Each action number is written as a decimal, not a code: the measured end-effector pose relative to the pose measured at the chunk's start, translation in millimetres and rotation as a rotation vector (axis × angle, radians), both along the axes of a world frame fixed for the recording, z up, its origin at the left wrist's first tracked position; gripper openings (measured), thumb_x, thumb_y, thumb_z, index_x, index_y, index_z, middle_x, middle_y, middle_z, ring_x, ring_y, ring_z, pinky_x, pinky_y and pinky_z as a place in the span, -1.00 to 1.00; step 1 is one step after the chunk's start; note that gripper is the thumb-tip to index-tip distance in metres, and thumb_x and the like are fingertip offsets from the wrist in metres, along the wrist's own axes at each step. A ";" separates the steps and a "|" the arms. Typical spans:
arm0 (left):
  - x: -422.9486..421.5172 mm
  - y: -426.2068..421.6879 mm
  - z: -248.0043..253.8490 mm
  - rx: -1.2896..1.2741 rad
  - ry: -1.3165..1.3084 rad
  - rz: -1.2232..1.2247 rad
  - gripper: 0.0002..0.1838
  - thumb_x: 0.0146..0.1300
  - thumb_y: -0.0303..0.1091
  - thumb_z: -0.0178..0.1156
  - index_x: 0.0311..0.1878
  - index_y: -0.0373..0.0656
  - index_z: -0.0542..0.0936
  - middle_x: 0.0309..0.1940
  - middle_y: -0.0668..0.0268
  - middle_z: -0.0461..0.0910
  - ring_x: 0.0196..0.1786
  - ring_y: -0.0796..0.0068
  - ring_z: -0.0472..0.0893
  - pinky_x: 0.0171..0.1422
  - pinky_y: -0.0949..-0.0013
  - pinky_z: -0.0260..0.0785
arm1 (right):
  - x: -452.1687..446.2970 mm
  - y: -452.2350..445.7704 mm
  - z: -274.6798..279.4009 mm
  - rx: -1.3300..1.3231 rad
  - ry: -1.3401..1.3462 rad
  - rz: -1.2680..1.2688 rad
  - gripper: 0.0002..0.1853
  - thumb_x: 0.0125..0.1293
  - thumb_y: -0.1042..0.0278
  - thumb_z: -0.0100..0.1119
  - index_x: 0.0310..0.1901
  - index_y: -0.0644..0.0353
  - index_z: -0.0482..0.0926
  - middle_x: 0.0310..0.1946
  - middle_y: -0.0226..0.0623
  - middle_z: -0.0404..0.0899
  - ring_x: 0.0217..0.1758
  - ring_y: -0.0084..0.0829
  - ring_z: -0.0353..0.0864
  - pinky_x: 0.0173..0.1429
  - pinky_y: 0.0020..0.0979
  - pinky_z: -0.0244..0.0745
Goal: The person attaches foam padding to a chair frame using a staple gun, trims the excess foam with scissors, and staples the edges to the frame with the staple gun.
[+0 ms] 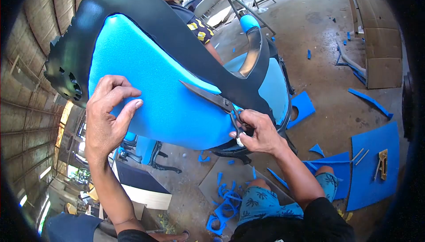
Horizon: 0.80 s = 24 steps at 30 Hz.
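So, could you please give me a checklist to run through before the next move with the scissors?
1. Scissors gripped by the handles in the right hand: ok.
2. Left hand free of tools: ok.
3. Left fingers apart from the blades: ok.
4. Blue foam firmly fixed to the black chair frame: cannot tell.
5. Floor clear of blue scraps: not ok, several lie about.

1 pair of scissors (226,103)

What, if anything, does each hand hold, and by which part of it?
The right hand holds scissors by the handles; the left hand holds nothing visible.
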<state>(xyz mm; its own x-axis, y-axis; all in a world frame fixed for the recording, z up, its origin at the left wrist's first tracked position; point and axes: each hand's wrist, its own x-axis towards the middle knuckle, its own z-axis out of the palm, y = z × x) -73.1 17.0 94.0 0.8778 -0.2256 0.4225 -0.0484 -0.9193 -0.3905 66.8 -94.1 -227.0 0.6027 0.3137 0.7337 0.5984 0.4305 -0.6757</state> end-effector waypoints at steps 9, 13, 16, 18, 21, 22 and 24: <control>-3.0 1.8 0.8 0.068 0.025 -0.039 -0.79 0.13 -0.52 0.39 -0.14 -0.30 0.73 -0.12 0.18 0.61 -0.05 0.31 0.62 0.03 0.31 0.46 | -0.2 3.7 -4.7 0.021 0.006 -0.001 -0.87 0.13 0.53 0.25 -0.30 0.29 0.50 -0.45 -0.19 0.45 -0.44 -0.33 0.48 -0.33 -0.31 0.40; -2.7 3.0 1.7 0.055 0.023 -0.030 -0.79 0.12 -0.50 0.40 -0.15 -0.30 0.73 -0.12 0.18 0.61 -0.02 0.28 0.62 0.07 0.28 0.45 | -0.8 8.8 -5.8 0.077 0.061 0.040 -0.86 0.13 0.56 0.21 -0.26 0.32 0.51 -0.43 -0.20 0.48 -0.44 -0.32 0.52 -0.34 -0.32 0.42; -1.9 4.7 1.2 0.055 0.016 -0.035 -0.80 0.12 -0.50 0.40 -0.16 -0.30 0.73 -0.12 0.18 0.61 -0.02 0.29 0.62 0.08 0.28 0.45 | -1.6 3.0 -1.9 0.014 0.054 0.043 -0.83 0.14 0.49 0.31 -0.29 0.30 0.50 -0.45 -0.20 0.45 -0.47 -0.35 0.45 -0.36 -0.32 0.36; -0.8 5.7 1.2 0.053 0.012 -0.040 -0.80 0.12 -0.50 0.40 -0.16 -0.29 0.73 -0.12 0.18 0.60 -0.02 0.29 0.62 0.08 0.27 0.45 | -2.2 -1.4 2.6 -0.004 0.014 0.019 -0.79 0.14 0.43 0.37 -0.32 0.29 0.50 -0.47 -0.21 0.42 -0.48 -0.37 0.40 -0.38 -0.31 0.31; -0.5 6.6 1.7 0.047 0.011 -0.037 -0.80 0.12 -0.51 0.40 -0.15 -0.29 0.73 -0.12 0.18 0.60 -0.02 0.29 0.62 0.07 0.27 0.45 | -6.7 -5.8 14.3 -0.016 -0.004 0.007 -0.70 0.16 0.32 0.44 -0.35 0.27 0.47 -0.49 -0.21 0.39 -0.49 -0.34 0.36 -0.38 -0.28 0.28; -0.3 6.6 1.9 0.040 0.014 -0.037 -0.80 0.11 -0.51 0.40 -0.16 -0.29 0.73 -0.12 0.18 0.61 -0.02 0.30 0.62 0.07 0.27 0.45 | -7.8 -5.8 17.6 -0.012 0.015 0.014 -0.67 0.18 0.26 0.45 -0.36 0.25 0.45 -0.50 -0.21 0.39 -0.48 -0.29 0.36 -0.36 -0.24 0.29; -0.3 6.3 2.3 0.033 0.016 -0.038 -0.80 0.11 -0.52 0.40 -0.16 -0.29 0.73 -0.12 0.18 0.61 -0.02 0.30 0.62 0.07 0.28 0.45 | -6.6 -3.2 21.2 -0.004 0.011 0.003 -0.67 0.19 0.26 0.44 -0.37 0.25 0.45 -0.51 -0.21 0.39 -0.48 -0.30 0.36 -0.36 -0.24 0.30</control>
